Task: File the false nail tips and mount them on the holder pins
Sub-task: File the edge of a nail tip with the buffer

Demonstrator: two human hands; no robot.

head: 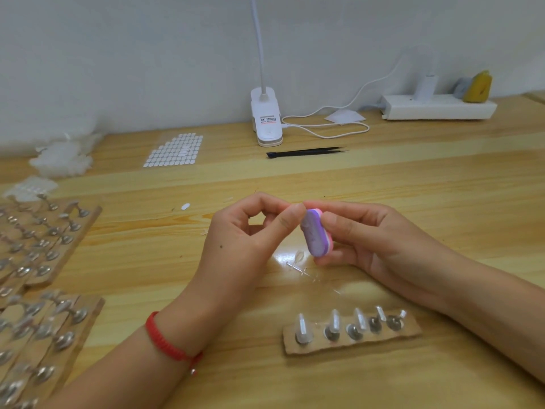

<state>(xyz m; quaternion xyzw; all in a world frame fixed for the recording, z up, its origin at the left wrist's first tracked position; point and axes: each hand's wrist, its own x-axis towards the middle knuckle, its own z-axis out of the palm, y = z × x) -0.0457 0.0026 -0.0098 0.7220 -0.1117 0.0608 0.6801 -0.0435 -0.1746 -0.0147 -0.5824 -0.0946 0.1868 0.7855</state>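
My right hand (pixel 362 237) grips a small purple and pink filing block (pixel 317 236) above the table's middle. My left hand (pixel 250 231) pinches thumb and forefinger together against the block's upper end; whatever it pinches is too small and clear to make out. A clear plastic nail sprue (pixel 300 265) lies on the table just below the block. Nearer to me stands a cardboard holder strip (pixel 352 339) with several metal pins, clear nail tips (pixel 334 321) mounted on them.
Wooden holder boards (pixel 38 261) full of pins fill the left side. A sticker sheet (pixel 175 150), black tweezers (pixel 306 152), a white clip lamp (pixel 266 116) with cable and a power strip (pixel 439 107) sit at the back. White scraps (pixel 60 160) lie far left.
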